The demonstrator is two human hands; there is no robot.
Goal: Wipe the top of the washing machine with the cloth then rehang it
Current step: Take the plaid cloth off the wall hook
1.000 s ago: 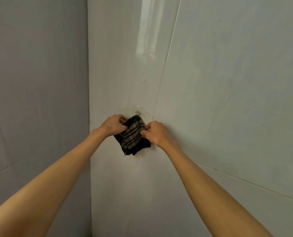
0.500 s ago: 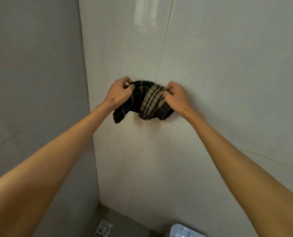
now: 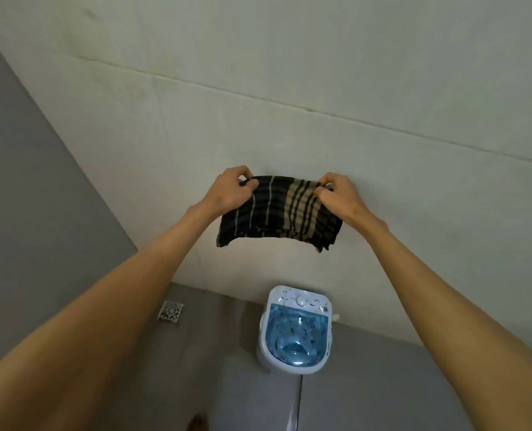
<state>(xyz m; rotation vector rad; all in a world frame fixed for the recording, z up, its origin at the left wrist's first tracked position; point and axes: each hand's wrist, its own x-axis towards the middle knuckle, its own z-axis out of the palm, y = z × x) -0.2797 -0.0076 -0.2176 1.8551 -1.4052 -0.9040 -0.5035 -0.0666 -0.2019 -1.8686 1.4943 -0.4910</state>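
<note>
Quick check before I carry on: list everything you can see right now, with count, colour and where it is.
cloth: one, dark with tan stripes, held stretched out in the air in front of the wall, above the washing machine
washing machine: one, white with a translucent blue lid, on the floor against the wall, below the cloth
floor drain: one, pale metal grate, in the grey floor left of the washing machine
wall: pale tiles with grout lines, behind everything
left hand: pinching the cloth's upper left corner
right hand: pinching the cloth's upper right corner
</note>
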